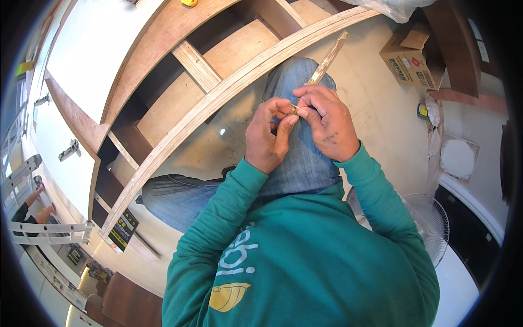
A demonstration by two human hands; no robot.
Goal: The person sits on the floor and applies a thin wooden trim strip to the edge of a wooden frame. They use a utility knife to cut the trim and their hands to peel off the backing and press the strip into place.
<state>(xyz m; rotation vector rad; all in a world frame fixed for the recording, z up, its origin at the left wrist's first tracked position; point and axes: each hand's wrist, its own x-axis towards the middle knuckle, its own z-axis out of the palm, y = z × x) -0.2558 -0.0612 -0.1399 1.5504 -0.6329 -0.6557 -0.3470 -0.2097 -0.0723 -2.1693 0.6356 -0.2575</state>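
Observation:
My left hand (267, 133) and my right hand (327, 122) meet above my denim-clad knee, fingertips pinched together on a small thin piece (294, 108) too small to make out clearly. Behind my right fingers a narrow, rough wooden strip (328, 55) slants up toward the curved plywood edge; whether those fingers grip it is unclear. My left fingers are curled, partly hiding one another. Just beyond my knee lies the curved wooden cabinet frame (245, 62), with open compartments and pale boards inside.
A white cabinet door (65, 158) with hinges is at left, beside a metal ladder (52, 233); another person's limbs (35, 204) show behind it. An open cardboard box (408, 62) sits upper right, a wire fan (427, 223) behind my right elbow, a plastic bag (395, 6) at top.

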